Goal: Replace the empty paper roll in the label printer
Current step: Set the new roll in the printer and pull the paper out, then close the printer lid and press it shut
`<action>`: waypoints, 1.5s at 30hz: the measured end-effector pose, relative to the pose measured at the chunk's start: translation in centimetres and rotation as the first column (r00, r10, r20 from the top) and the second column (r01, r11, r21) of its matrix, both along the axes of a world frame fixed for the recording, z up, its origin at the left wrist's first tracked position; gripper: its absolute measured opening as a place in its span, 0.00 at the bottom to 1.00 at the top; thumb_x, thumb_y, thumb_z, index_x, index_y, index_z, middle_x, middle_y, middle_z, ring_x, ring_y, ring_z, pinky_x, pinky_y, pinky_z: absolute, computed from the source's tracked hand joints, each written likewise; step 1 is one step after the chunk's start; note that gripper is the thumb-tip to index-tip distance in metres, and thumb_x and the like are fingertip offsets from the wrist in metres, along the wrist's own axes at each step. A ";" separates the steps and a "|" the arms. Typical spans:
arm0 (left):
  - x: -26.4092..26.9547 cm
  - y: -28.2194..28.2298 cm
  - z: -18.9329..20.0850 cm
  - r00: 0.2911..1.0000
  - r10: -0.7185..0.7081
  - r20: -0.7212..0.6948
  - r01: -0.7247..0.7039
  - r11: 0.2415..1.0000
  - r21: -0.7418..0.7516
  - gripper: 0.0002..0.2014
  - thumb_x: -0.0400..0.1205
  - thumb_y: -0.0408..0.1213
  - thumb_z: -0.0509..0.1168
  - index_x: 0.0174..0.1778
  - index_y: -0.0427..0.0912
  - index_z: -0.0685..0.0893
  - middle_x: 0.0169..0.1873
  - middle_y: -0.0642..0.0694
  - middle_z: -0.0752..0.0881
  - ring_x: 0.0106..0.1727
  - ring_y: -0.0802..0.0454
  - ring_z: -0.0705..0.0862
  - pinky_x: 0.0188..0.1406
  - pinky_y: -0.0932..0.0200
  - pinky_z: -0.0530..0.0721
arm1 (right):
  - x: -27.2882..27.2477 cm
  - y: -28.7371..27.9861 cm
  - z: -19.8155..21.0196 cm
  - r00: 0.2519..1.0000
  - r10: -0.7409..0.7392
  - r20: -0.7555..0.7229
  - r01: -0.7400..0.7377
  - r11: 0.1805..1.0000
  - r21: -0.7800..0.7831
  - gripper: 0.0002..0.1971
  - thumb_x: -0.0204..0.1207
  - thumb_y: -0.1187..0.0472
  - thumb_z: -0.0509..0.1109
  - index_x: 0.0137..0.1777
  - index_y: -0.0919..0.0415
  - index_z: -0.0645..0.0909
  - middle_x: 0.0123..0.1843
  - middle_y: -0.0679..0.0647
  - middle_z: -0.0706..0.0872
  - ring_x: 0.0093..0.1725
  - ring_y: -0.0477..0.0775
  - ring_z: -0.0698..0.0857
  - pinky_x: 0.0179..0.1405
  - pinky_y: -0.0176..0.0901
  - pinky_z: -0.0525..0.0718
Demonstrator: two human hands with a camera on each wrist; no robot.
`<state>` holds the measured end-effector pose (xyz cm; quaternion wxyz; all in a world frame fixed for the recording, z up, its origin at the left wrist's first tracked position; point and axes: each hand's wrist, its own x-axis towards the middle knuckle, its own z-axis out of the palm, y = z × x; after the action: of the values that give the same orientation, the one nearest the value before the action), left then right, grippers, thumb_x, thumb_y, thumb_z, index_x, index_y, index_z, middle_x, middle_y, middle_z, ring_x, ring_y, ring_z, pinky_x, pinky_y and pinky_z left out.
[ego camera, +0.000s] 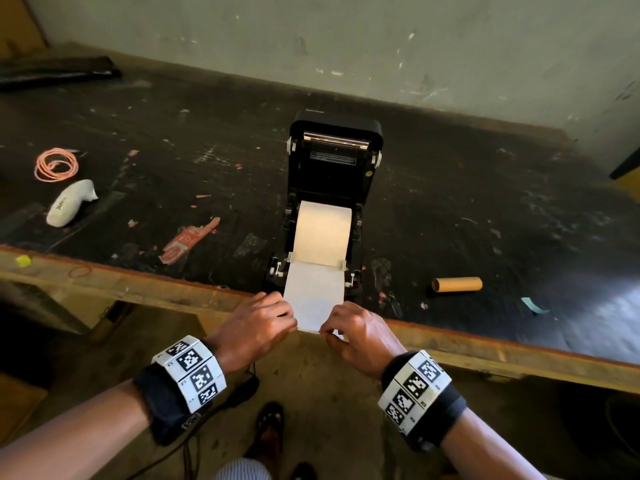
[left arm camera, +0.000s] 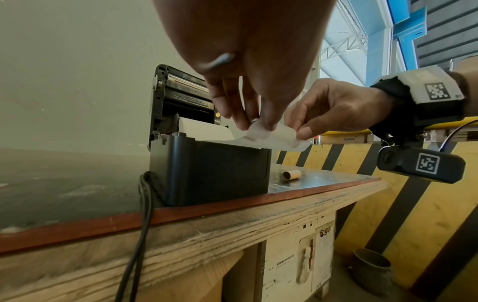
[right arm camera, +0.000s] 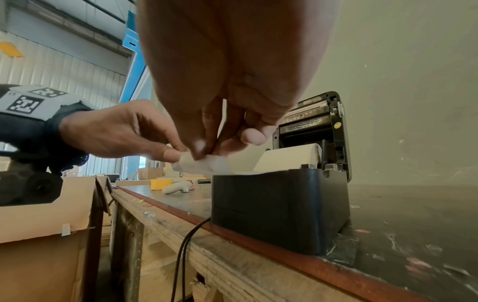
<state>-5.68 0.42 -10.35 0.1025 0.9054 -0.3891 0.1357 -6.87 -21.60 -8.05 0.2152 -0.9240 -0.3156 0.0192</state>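
A black label printer [ego camera: 332, 168] stands at the table's near edge with its lid raised. A full white paper roll [ego camera: 322, 230] sits in its bay, and a strip of paper [ego camera: 313, 299] runs forward over the front. My left hand [ego camera: 258, 323] pinches the strip's left front corner. My right hand [ego camera: 356, 332] pinches its right front corner, which is slightly crumpled. In the wrist views both hands [left arm camera: 248, 122] [right arm camera: 204, 149] hold the strip's end just above the printer's front edge. The empty brown cardboard core [ego camera: 457, 284] lies on the table to the right of the printer.
A white handheld device [ego camera: 71, 202], a coil of orange bands [ego camera: 55, 165] and red paper scraps [ego camera: 188, 240] lie on the left of the dark table [ego camera: 485, 202]. Black cables [left arm camera: 145, 214] hang over the wooden front edge. Cardboard boxes [right arm camera: 46, 235] stand on the left.
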 end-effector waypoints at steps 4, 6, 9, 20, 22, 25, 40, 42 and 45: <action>-0.3 0.2 0.0 0.996 0.001 -0.084 0.000 1.000 0.014 0.16 0.79 0.44 0.55 0.38 0.45 0.87 0.38 0.50 0.87 0.43 0.52 0.83 0.41 0.60 0.76 | -0.1 0.1 -0.2 1.000 0.006 -0.015 -0.006 1.000 -0.029 0.09 0.78 0.61 0.67 0.52 0.60 0.87 0.48 0.56 0.87 0.50 0.54 0.82 0.46 0.51 0.85; -0.3 0.5 -0.2 0.987 -0.027 -0.160 0.028 1.000 0.002 0.20 0.82 0.52 0.54 0.38 0.46 0.87 0.39 0.51 0.86 0.44 0.54 0.81 0.44 0.61 0.71 | 0.0 0.0 -0.2 0.999 0.023 -0.040 -0.025 0.998 -0.051 0.09 0.78 0.60 0.67 0.52 0.59 0.87 0.49 0.55 0.87 0.50 0.52 0.83 0.49 0.49 0.86; 0.5 0.7 0.0 0.962 -0.065 -0.264 0.059 0.998 -0.031 0.26 0.82 0.61 0.51 0.39 0.46 0.87 0.41 0.52 0.86 0.46 0.58 0.79 0.48 0.60 0.72 | 1.0 -0.6 0.0 0.992 0.034 -0.125 -0.043 0.997 -0.067 0.09 0.78 0.57 0.67 0.54 0.57 0.86 0.52 0.53 0.88 0.52 0.48 0.83 0.53 0.44 0.85; 15.9 0.0 10.8 0.973 0.232 0.003 -0.217 0.912 -0.349 0.33 0.77 0.61 0.53 0.68 0.39 0.78 0.70 0.45 0.78 0.71 0.54 0.69 0.71 0.64 0.62 | 14.3 -4.0 9.6 0.940 -0.292 0.174 0.286 0.956 0.060 0.38 0.75 0.35 0.58 0.82 0.45 0.50 0.82 0.56 0.63 0.80 0.57 0.61 0.76 0.53 0.61; 19.6 0.0 13.1 0.964 0.267 0.010 -0.242 0.886 -0.395 0.36 0.76 0.63 0.53 0.69 0.38 0.76 0.72 0.44 0.75 0.74 0.52 0.67 0.73 0.63 0.60 | 17.6 -4.0 12.2 0.924 -0.336 0.181 0.332 0.942 0.055 0.36 0.78 0.39 0.60 0.82 0.45 0.49 0.84 0.57 0.59 0.82 0.59 0.56 0.78 0.53 0.55; 24.5 0.0 15.6 0.955 0.293 -0.034 -0.279 0.861 -0.426 0.38 0.74 0.63 0.52 0.71 0.38 0.74 0.73 0.42 0.74 0.76 0.52 0.64 0.74 0.60 0.59 | 22.0 -3.9 15.0 0.906 -0.385 0.177 0.385 0.922 0.036 0.33 0.79 0.41 0.60 0.82 0.45 0.53 0.84 0.57 0.58 0.82 0.58 0.54 0.79 0.53 0.53; 30.2 0.0 15.7 0.874 0.139 -0.466 -0.315 0.892 -0.324 0.23 0.80 0.51 0.60 0.71 0.52 0.73 0.80 0.45 0.61 0.80 0.56 0.49 0.76 0.55 0.51 | 28.0 -4.3 14.8 0.925 -0.324 -0.199 0.368 0.892 0.262 0.24 0.79 0.50 0.65 0.75 0.44 0.69 0.72 0.48 0.77 0.69 0.41 0.73 0.61 0.30 0.73; 28.5 0.1 15.6 0.883 0.125 -0.452 -0.309 0.880 -0.360 0.22 0.80 0.51 0.60 0.70 0.53 0.74 0.80 0.46 0.61 0.78 0.62 0.48 0.74 0.57 0.51 | 26.5 -4.2 14.5 0.933 -0.334 -0.136 0.359 0.888 0.286 0.22 0.78 0.50 0.67 0.73 0.43 0.72 0.71 0.45 0.77 0.68 0.38 0.72 0.60 0.27 0.71; 25.8 0.4 15.6 0.896 0.113 -0.430 -0.303 0.863 -0.404 0.22 0.79 0.53 0.61 0.68 0.54 0.75 0.80 0.47 0.61 0.79 0.62 0.49 0.73 0.58 0.52 | 24.1 -4.0 13.8 0.942 -0.335 -0.023 0.324 0.890 0.320 0.22 0.77 0.50 0.69 0.71 0.44 0.75 0.71 0.45 0.78 0.71 0.39 0.71 0.70 0.39 0.72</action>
<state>20.15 0.81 5.23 0.3742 0.9006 -0.2151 0.0506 17.22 -25.62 5.74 0.3568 -0.9171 -0.1567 -0.0842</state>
